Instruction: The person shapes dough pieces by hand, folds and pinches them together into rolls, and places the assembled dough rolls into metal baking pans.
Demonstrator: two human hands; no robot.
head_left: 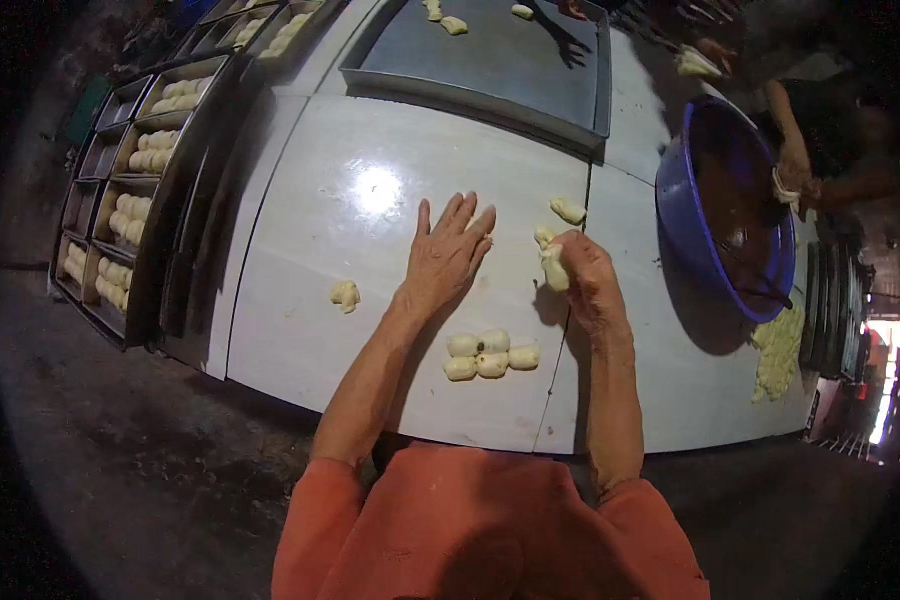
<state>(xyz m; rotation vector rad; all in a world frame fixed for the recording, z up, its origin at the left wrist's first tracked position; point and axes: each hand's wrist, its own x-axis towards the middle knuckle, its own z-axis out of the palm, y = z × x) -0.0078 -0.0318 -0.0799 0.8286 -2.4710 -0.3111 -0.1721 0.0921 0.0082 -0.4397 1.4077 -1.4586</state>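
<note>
My left hand (443,255) rests on the white tabletop (310,220), fingers stretched out; whether anything lies under them is hidden. To its right, my right hand (592,280) pinches a pale piece of dough (553,265). Just above that stands another dough piece (567,210). A small dough lump (345,295) sits alone left of my left wrist. Nearer the front edge, between my forearms, several plump dough pieces (490,364) are grouped in two rows.
At left are metal pans (130,215) of dough rolls. A large metal tray (470,70) holds dough pieces at the back. At right are a purple basin (680,200) of dark filling, flattened dough (775,360) and a co-worker's arms (790,140).
</note>
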